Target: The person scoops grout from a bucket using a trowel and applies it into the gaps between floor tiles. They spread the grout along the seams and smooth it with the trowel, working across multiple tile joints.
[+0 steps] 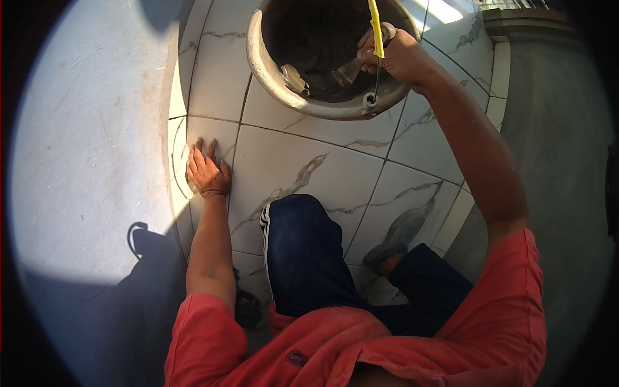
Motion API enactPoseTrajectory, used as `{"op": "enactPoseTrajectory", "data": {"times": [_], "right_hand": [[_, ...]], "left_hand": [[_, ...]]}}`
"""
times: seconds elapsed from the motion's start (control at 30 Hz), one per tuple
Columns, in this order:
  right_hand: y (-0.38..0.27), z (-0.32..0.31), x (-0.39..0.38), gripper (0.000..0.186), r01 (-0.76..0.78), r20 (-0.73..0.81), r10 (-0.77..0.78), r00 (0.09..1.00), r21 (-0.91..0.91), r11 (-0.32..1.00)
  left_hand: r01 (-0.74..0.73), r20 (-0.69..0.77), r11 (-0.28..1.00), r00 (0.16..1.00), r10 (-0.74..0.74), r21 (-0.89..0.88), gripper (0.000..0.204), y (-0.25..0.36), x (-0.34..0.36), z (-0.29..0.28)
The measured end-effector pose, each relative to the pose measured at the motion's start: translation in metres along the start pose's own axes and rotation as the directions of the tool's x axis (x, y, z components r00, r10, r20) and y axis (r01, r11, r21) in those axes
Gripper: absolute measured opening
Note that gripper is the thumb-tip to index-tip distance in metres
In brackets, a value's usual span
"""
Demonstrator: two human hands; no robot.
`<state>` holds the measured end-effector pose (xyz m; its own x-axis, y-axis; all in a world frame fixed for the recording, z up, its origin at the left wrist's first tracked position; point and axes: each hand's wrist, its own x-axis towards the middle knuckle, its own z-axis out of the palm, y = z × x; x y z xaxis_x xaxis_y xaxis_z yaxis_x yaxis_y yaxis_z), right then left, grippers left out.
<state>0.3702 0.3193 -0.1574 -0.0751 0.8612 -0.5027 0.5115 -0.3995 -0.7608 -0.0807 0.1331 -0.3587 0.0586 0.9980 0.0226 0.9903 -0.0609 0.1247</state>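
Observation:
A round, grey-rimmed bucket (258,61) stands on the tiled floor in front of me, its inside dark and coated with grey material. Its wire bail with a yellow sleeve (375,26) rises at the right side, in front of my right hand. My right hand (400,58) reaches over the rim, closed round the handle of a flat-bladed hand tool (348,73); its blade points down into the bucket. A pale scrap-like piece (294,79) lies inside near the front wall. My left hand (208,169) rests on the floor tile with fingers spread, holding nothing.
White marbled tiles (290,155) run under me between a pale wall (97,161) at the left and a grey surface (548,161) at the right. My bent knee (303,251) and a grey shoe (396,238) are near the bucket. A dark object (247,309) lies by my left elbow.

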Motion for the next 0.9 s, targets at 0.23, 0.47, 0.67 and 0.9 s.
{"op": "enactPoseTrajectory", "data": {"times": [0.23,0.47,0.67,0.9], "right_hand": [[-0.008,-0.029,-0.041,0.022,-0.037,-0.048,0.039,0.998,0.032,0.999],[0.018,-0.053,-0.075,0.025,0.179,-0.240,-0.081,0.967,0.422,0.889],[0.090,-0.057,-0.177,0.017,0.433,-0.432,-0.120,0.894,0.761,0.484],[0.179,0.055,-0.222,0.013,0.162,-0.225,0.229,0.947,0.951,0.265]], "left_hand": [[0.000,-0.035,1.000,0.999,-0.001,-0.014,0.066,-0.003,-0.001,-0.001],[0.012,0.014,1.000,1.000,-0.012,0.026,0.067,-0.002,0.001,0.000],[-0.026,-0.010,1.000,1.000,0.026,-0.015,0.068,0.000,0.003,0.006],[0.011,0.003,0.999,1.000,-0.011,0.037,0.059,-0.003,-0.001,0.000]]}}
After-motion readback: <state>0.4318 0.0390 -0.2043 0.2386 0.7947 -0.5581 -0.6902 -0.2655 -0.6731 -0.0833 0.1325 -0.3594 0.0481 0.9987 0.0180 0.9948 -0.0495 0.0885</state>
